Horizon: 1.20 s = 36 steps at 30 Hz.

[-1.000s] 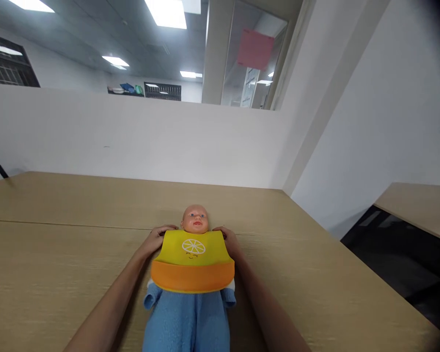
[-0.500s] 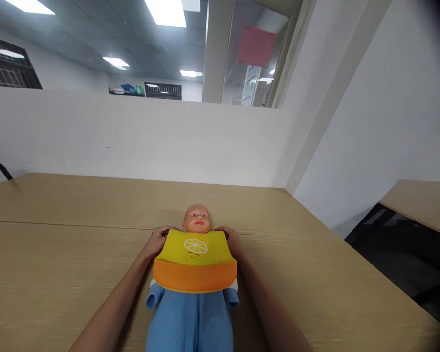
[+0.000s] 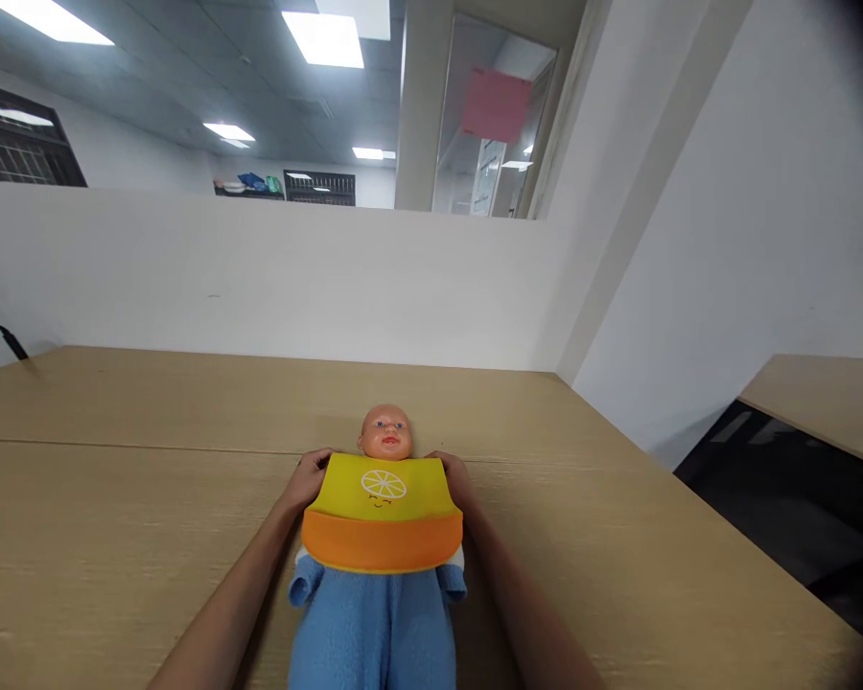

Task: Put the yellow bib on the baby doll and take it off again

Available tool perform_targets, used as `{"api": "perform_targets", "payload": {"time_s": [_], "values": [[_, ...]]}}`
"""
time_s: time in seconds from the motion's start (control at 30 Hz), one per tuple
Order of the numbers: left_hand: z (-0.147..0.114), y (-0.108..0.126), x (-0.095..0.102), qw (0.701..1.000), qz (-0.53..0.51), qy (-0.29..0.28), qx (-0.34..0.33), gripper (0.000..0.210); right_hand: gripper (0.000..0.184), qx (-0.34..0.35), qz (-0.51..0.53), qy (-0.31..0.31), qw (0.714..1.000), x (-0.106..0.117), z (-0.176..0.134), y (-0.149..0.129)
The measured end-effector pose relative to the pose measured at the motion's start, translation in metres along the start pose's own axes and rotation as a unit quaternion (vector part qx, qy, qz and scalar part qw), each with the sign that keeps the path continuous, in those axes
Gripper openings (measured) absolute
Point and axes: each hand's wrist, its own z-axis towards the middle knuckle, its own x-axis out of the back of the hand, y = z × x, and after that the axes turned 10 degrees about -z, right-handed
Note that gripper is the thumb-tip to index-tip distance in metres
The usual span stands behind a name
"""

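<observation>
A baby doll in blue clothes lies face up on the table. Over its chest is a yellow bib with an orange pocket and a white citrus slice print. My left hand is closed at the bib's upper left corner, its fingertips partly behind the edge. At the upper right corner, my right hand is closed on the bib in the same way. The doll's neck and the ends of the bib's straps are hidden.
The wooden table has a seam across it and meets a white partition at the back. A black cable lies at the far left. To the right stand a wall and another wooden surface above a dark gap.
The camera view has tilted up slightly. Both hands stay at the bib's upper corners, and the doll and bib have hardly moved.
</observation>
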Motion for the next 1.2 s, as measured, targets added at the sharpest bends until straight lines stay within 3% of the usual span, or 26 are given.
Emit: {"api": "perform_targets", "payload": {"time_s": [0.17,0.3,0.53,0.73,0.87,1.2], "values": [[0.002,-0.001,0.001,1.000,0.007,0.011,-0.015,0.026,0.026,-0.024,0.003,0.018,1.000,-0.003,0.005,0.006],[0.003,-0.006,0.002,0.997,0.028,0.061,-0.041,0.042,0.029,-0.057,0.005,0.044,0.997,-0.004,0.003,0.009],[-0.017,-0.013,0.003,0.995,0.001,0.083,-0.056,0.051,0.022,-0.062,0.032,0.075,0.995,0.001,-0.033,-0.009],[-0.058,-0.006,0.002,0.994,0.056,0.067,-0.062,0.035,0.019,-0.070,-0.017,0.090,0.993,0.009,-0.072,-0.017],[-0.093,0.001,0.001,0.987,0.112,0.101,-0.047,0.033,0.019,-0.069,-0.033,0.088,0.993,0.012,-0.095,-0.023],[-0.170,0.020,-0.019,0.979,0.108,0.167,-0.047,0.033,0.039,-0.027,0.065,0.069,0.995,0.010,-0.153,-0.050]]}}
